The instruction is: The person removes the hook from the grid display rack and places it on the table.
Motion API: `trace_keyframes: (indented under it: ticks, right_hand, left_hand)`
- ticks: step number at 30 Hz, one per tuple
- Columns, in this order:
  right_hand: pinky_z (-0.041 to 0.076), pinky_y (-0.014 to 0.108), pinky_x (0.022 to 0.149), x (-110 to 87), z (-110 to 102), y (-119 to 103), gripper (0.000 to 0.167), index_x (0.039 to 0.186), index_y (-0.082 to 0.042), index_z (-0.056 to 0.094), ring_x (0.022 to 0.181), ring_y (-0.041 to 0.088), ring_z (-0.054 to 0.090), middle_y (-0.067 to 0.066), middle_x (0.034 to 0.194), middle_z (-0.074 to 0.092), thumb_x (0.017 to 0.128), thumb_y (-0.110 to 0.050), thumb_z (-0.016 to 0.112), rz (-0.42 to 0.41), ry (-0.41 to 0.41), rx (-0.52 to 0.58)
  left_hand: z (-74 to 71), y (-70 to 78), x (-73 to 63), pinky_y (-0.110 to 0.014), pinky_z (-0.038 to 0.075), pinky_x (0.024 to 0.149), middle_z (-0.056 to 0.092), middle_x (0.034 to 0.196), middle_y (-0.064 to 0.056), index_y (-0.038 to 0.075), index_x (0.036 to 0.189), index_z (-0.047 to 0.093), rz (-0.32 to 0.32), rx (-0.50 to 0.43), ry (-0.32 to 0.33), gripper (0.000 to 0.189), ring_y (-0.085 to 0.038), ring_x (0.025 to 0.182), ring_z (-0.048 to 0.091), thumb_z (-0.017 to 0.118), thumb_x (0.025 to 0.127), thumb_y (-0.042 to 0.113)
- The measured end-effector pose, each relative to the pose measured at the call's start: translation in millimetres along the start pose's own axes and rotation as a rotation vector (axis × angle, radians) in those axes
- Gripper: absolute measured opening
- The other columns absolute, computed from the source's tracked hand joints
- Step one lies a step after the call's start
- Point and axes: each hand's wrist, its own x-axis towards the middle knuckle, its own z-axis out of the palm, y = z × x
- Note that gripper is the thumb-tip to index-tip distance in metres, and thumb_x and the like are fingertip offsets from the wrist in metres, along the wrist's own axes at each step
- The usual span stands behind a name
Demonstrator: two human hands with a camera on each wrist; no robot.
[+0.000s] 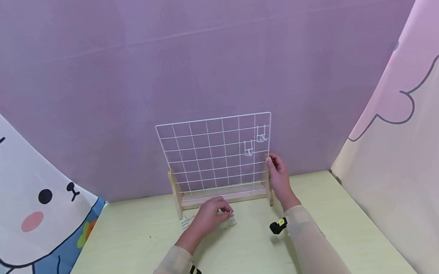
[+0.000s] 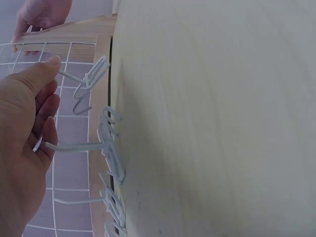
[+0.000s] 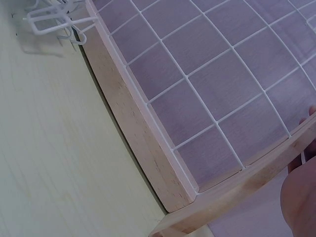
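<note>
A white wire grid (image 1: 213,119) stands upright in a light wooden stand (image 1: 223,199). My left hand (image 1: 210,215) is in front of the stand's base, low over the table. Between its thumb and fingers it pinches the stem of a white wire hook (image 2: 98,73). Beside those fingers, more white hooks (image 2: 111,143) lie along the base. At the grid's right side, my right hand (image 1: 280,181) grips the top of the stand's right wooden post (image 1: 269,188), fingers behind it. Two white hooks hang on the grid's upper right, one hook (image 1: 261,135) higher than the other hook (image 1: 248,150).
The pale wooden table (image 1: 135,242) meets a purple backdrop (image 1: 208,70) behind the grid. A cartoon-printed cloth (image 1: 20,216) slopes down at the left, and a pink and cream cloth (image 1: 406,176) at the right. Tiny dark specks dot the tabletop.
</note>
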Motion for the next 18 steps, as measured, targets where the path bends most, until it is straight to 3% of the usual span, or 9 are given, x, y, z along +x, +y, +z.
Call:
trace_keyframes:
  ticks: [5,12,18]
  right_hand:
    - [0.048,0.024,0.111,-0.3,0.8,-1.5,0.036,0.146,0.003,0.056,0.139,0.041,0.053,0.026,0.148,0.058,0.119,-0.021,0.054,0.0,-0.001,-0.002]
    - [0.046,0.037,0.118,0.3,0.2,-0.1,0.036,0.144,0.002,0.056,0.136,0.039,0.054,0.024,0.146,0.059,0.119,-0.024,0.055,0.004,-0.003,-0.007]
    - [0.042,0.051,0.124,1.1,-0.9,0.6,0.036,0.144,0.004,0.055,0.139,0.044,0.052,0.026,0.147,0.058,0.118,-0.022,0.055,0.001,-0.012,0.002]
  left_hand:
    - [3.0,-4.9,-1.4,-0.028,0.061,0.085,0.069,0.098,0.015,0.02,0.099,0.082,-0.004,-0.006,0.008,0.006,-0.003,0.093,0.066,0.087,0.099,0.016]
    - [6.1,-7.9,-3.2,-0.027,0.062,0.088,0.069,0.098,0.013,0.019,0.099,0.082,-0.007,-0.008,-0.002,0.007,-0.004,0.094,0.068,0.087,0.098,0.014]
    - [6.5,-9.1,-3.0,-0.027,0.062,0.088,0.068,0.097,0.014,0.018,0.098,0.082,-0.012,-0.006,-0.001,0.006,-0.003,0.093,0.067,0.087,0.098,0.015]
